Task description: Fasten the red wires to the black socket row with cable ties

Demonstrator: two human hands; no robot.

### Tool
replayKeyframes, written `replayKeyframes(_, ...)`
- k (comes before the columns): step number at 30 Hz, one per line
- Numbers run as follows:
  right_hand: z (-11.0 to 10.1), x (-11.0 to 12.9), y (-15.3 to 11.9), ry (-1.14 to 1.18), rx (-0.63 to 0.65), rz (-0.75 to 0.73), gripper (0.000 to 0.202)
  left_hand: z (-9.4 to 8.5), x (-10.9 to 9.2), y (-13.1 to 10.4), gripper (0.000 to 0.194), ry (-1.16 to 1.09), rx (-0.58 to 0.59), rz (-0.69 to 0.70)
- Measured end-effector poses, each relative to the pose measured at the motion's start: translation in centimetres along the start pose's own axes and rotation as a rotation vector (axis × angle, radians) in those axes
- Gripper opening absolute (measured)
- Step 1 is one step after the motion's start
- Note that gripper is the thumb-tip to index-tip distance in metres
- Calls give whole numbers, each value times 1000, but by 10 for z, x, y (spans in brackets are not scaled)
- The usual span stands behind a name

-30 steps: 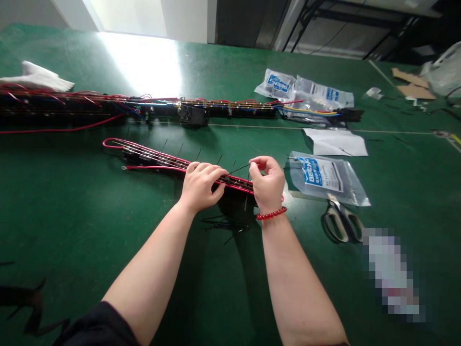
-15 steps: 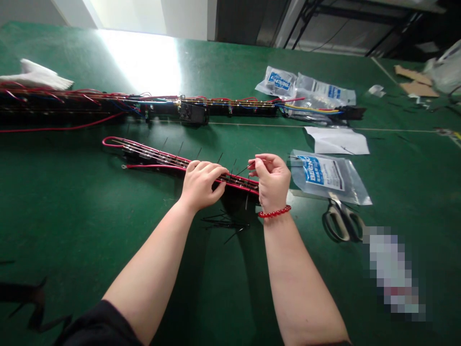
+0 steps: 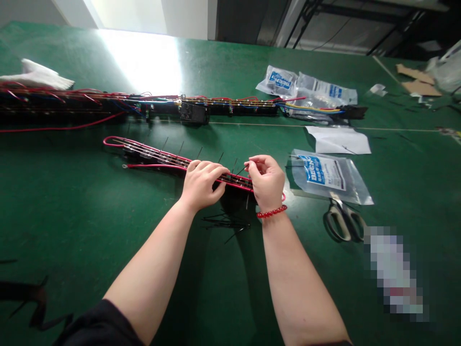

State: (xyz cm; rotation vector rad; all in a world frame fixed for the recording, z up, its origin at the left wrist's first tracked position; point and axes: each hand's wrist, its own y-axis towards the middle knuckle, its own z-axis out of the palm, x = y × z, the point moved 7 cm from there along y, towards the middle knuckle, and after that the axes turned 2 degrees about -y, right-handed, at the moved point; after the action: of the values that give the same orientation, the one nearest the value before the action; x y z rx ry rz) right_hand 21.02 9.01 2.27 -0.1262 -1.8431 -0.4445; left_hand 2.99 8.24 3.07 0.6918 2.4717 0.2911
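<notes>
I have the left hand (image 3: 203,185) gripping the wired strip (image 3: 154,156) from above, while the right hand (image 3: 268,180) pinches a thin black tie (image 3: 241,169) over it. On the green table (image 3: 108,230), I see loose ties (image 3: 223,222) on the strip's near side, and scissors (image 3: 340,223) beside a plastic bag (image 3: 322,170) to the right.

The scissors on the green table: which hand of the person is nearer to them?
The right hand. It is left of the scissors and higher in the picture; the left hand is farther left, on the red-wired strip.
</notes>
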Motion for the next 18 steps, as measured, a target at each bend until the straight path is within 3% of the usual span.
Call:
replayKeyframes(11, 8, 10, 0, -225, 153, -93, 12, 0, 0, -1, 29, -11, -33, 2)
replayKeyframes(15, 9, 15, 0, -270, 194, -147, 13, -1, -5, 0, 20, -30, -47, 78)
replayKeyframes(18, 10, 15, -1, -287, 217, -171, 13, 0, -8, -1, 29, -60, -40, 138)
